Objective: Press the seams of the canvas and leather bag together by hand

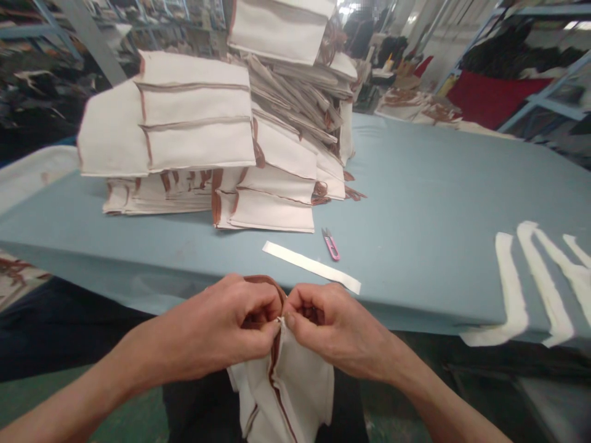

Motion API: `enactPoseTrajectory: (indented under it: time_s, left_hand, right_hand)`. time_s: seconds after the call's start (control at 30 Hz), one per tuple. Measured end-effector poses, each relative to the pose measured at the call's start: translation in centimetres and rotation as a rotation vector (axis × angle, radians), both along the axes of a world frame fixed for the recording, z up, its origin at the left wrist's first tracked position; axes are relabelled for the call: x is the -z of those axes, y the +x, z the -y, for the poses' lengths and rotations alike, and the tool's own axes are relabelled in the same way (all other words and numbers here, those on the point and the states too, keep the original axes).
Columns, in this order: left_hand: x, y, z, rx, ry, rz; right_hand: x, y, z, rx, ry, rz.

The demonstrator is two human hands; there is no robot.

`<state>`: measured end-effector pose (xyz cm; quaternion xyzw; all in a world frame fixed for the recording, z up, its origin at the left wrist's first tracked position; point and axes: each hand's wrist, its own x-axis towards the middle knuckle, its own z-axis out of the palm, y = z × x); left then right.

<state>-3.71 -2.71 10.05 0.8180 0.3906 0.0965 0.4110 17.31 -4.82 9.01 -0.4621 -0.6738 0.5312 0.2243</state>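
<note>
1. Below the near edge of the table [415, 203], a cream cloth bag [286, 381] with brown trim hangs off the tabletop, held up by two hands.
2. The left hand [221, 329] is closed, pinching the bag's top edge. The right hand [337, 329] pinches the same edge just beside it, fingertips almost meeting.
3. Just past the hands, near that edge, lies a white strip [311, 266], with pink snips [331, 244] just behind it.
4. Farther back, toward the left side, stands a tall pile of bags [207, 135].
5. At the near right corner, white bands [530, 277] droop over the edge.
</note>
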Motion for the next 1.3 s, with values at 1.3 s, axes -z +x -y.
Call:
enactPoseTrajectory:
  time_s: [1.3]
  left_hand:
    - [3.7,-2.5,1.6,0.282,0.632,0.075]
  right_hand:
    - [3.1,-0.7,-0.2,-0.051,-0.3,-0.229]
